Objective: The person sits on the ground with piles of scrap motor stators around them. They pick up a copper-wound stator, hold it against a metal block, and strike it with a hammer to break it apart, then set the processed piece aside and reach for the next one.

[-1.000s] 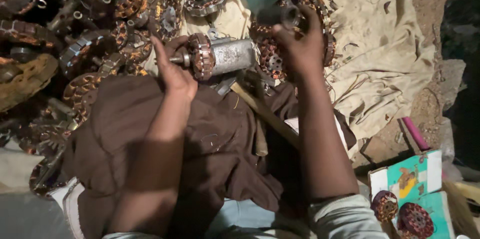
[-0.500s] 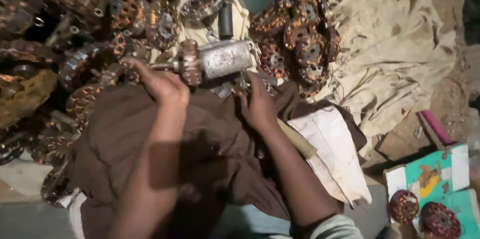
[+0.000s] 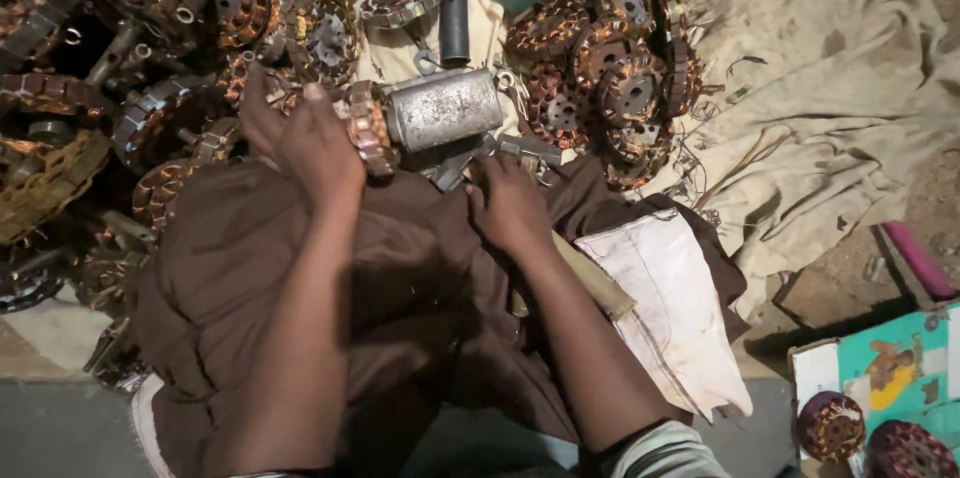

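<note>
Left hand (image 3: pixel 305 143) grip closed on motor armature (image 3: pixel 430 113), right hand (image 3: pixel 510 206) on tool (image 3: pixel 520 150)

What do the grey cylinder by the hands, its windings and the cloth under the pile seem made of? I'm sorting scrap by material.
Grey cylinder: looks like steel, dull, scuffed and pitted, hard-edged.
Windings at its end by the left hand: probably copper wire, orange-brown with a glint, set in a slotted metal core.
Cloth: a woven fabric, beige, matte, creased and stained; the fibre can't be told.

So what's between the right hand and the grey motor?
Head view: dark metal tools lie between the right hand and the grey motor, over brown cloth.
</note>
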The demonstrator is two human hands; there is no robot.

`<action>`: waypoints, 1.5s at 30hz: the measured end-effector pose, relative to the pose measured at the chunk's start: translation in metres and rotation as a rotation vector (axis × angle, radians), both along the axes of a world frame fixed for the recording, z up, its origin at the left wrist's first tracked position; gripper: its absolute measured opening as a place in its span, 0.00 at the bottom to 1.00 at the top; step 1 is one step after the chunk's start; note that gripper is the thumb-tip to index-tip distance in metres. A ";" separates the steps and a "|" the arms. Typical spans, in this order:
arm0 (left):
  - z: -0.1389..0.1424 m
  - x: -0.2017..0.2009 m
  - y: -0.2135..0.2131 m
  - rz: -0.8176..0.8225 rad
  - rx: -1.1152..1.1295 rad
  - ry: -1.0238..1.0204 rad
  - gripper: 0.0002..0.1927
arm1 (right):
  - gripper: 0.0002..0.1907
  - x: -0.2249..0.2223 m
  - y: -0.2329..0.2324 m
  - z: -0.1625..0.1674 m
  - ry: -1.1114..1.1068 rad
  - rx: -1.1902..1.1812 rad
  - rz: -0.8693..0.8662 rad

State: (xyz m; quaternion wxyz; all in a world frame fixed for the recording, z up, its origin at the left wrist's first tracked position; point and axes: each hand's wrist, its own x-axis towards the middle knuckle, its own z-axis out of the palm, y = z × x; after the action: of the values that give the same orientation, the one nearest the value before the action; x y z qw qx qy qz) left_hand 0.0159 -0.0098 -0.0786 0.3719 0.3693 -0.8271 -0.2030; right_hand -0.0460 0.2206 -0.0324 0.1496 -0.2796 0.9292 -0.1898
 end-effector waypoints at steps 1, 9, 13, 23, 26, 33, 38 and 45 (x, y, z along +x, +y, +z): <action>0.002 0.001 0.000 -0.004 -0.176 -0.063 0.28 | 0.26 0.000 -0.001 0.001 -0.004 0.005 0.001; 0.004 0.017 -0.012 -0.349 0.395 -0.322 0.31 | 0.25 -0.002 0.002 -0.008 0.025 -0.018 -0.009; -0.007 0.023 -0.019 -0.500 0.557 -0.285 0.29 | 0.20 -0.004 -0.002 -0.015 -0.144 0.233 -0.060; -0.033 0.031 -0.035 -0.269 0.513 -0.195 0.30 | 0.29 -0.009 0.016 0.034 -0.267 0.138 0.071; -0.031 0.032 -0.038 -0.394 0.264 -0.240 0.32 | 0.32 -0.014 0.031 0.066 -0.413 0.082 0.001; -0.013 0.021 -0.036 -0.376 0.471 -0.382 0.32 | 0.43 -0.022 0.038 0.135 -0.449 -0.577 0.084; 0.007 0.008 -0.030 -0.441 0.210 -0.457 0.34 | 0.42 0.005 0.020 0.151 -0.576 -0.622 0.103; 0.026 -0.014 -0.022 -0.231 0.510 -0.441 0.40 | 0.36 0.019 -0.018 0.113 -0.370 -0.344 0.081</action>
State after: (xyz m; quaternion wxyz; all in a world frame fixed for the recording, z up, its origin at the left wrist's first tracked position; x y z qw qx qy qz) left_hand 0.0022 -0.0321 -0.0527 0.0550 0.3893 -0.8465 -0.3590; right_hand -0.0266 0.2028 0.0808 0.2748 -0.2984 0.8281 -0.3869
